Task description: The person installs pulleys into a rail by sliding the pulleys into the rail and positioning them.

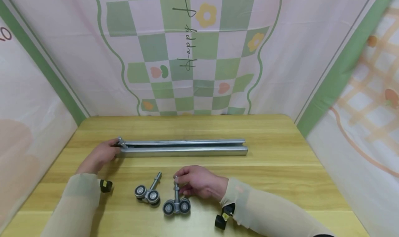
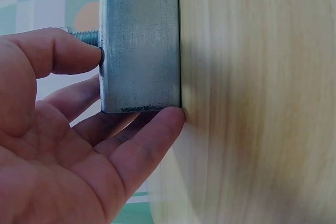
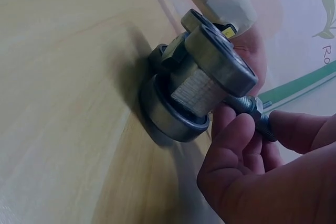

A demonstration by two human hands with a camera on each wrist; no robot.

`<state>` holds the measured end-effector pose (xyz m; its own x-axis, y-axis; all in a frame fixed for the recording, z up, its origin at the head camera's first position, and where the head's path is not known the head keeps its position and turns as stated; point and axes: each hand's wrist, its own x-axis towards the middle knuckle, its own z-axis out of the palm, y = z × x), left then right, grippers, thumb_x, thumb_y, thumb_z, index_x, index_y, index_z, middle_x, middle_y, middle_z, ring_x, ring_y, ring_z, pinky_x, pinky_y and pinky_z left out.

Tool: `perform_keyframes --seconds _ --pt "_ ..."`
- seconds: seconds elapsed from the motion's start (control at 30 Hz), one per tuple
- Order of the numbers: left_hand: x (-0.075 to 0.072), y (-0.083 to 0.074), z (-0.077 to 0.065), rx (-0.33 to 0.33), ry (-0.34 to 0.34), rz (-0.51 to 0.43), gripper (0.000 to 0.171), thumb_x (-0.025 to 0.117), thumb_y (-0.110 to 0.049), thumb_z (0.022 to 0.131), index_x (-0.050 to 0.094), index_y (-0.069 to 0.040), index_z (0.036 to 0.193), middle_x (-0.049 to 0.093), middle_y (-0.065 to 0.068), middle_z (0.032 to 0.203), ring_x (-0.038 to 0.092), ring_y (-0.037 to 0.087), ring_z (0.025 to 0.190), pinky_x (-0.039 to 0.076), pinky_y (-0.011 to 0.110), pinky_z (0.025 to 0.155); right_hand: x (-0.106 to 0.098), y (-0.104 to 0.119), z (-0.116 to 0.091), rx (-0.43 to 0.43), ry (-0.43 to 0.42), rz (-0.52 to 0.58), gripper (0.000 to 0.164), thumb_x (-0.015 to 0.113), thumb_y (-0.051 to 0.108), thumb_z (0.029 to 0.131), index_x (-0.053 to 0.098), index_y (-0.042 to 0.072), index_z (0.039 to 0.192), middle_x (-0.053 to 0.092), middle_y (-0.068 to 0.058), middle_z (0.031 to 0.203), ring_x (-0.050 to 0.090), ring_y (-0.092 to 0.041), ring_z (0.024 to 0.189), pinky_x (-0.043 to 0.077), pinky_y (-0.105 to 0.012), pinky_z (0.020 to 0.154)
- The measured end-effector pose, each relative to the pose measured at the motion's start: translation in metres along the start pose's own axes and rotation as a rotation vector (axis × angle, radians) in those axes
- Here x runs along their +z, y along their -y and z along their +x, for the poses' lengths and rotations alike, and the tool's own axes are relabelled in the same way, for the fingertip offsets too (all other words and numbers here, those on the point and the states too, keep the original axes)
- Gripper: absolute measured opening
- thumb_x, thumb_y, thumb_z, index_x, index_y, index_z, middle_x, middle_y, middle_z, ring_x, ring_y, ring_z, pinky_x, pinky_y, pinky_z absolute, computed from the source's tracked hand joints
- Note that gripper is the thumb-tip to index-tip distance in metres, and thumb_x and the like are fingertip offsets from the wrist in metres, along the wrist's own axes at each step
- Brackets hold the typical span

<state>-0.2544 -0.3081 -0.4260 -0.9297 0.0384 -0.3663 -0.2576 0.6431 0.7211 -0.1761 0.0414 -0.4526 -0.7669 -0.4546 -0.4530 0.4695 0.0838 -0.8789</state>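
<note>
A slotted metal rail (image 1: 184, 151) lies across the table. My left hand (image 1: 104, 153) grips its left end, where a threaded bolt (image 1: 122, 142) sticks up out of the slot. In the left wrist view, the thumb presses the rail (image 2: 139, 40) edge beside the bolt threads (image 2: 86, 37), and the fingers reach round the end. What carries this bolt is hidden inside the rail. My right hand (image 1: 201, 181) pinches the threaded stem of a wheeled trolley (image 1: 176, 206). The right wrist view shows the trolley's wheels (image 3: 220, 59) and the fingers about its nut (image 3: 253, 104).
A second wheeled trolley (image 1: 148, 194) lies left of the held one, its bolt pointing up and right. The wooden table (image 1: 268, 181) ends at a patterned cloth (image 1: 193, 74) behind, with more cloth hanging at both sides.
</note>
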Motion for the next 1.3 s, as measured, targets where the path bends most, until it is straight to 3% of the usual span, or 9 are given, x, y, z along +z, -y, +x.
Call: perform_keyframes --seconds 0.17,0.4,0.93,1.13,1.3 --pt "0.000 0.001 0.000 0.005 -0.003 0.009 0.067 0.050 -0.013 0.098 0.018 0.001 0.156 0.016 0.033 0.157 0.021 0.054 0.138 0.019 0.070 0.108 0.001 -0.001 -0.001 -0.016 0.003 -0.015 0.024 0.065 0.005 0.092 0.063 -0.003 0.114 0.068 -0.019 0.094 0.062 -0.020 0.069 0.052 -0.025 0.058" --pt "0.000 0.000 0.000 0.003 -0.009 0.016 0.066 0.049 -0.013 0.099 0.018 0.002 0.156 0.019 0.034 0.156 0.030 0.052 0.135 0.028 0.065 0.107 -0.001 -0.001 -0.001 -0.047 -0.036 0.007 0.024 0.063 0.002 0.092 0.062 -0.005 0.115 0.067 -0.020 0.094 0.060 -0.019 0.068 0.051 -0.024 0.057" --pt "0.000 0.001 0.001 -0.007 -0.007 0.013 0.066 0.050 -0.014 0.100 0.018 0.000 0.156 0.017 0.033 0.157 0.026 0.052 0.137 0.025 0.068 0.107 -0.018 0.011 -0.008 -0.160 -0.093 0.005 0.028 0.063 -0.001 0.092 0.058 -0.012 0.118 0.065 -0.020 0.094 0.060 -0.020 0.071 0.056 -0.030 0.064" --pt "0.000 0.001 0.001 0.008 -0.005 0.006 0.066 0.049 -0.012 0.099 0.018 0.001 0.156 0.017 0.032 0.157 0.024 0.053 0.138 0.021 0.068 0.108 -0.020 0.013 -0.012 -0.196 -0.118 -0.050 0.026 0.063 -0.001 0.092 0.059 -0.012 0.116 0.066 -0.018 0.094 0.061 -0.021 0.072 0.058 -0.035 0.069" --pt "0.000 0.001 0.000 0.009 -0.001 0.004 0.066 0.048 -0.012 0.099 0.018 0.001 0.156 0.016 0.032 0.158 0.022 0.053 0.139 0.020 0.068 0.109 -0.021 0.017 -0.019 -0.258 -0.152 -0.183 0.023 0.064 0.000 0.092 0.062 -0.009 0.113 0.066 -0.015 0.095 0.064 -0.023 0.079 0.058 -0.041 0.075"
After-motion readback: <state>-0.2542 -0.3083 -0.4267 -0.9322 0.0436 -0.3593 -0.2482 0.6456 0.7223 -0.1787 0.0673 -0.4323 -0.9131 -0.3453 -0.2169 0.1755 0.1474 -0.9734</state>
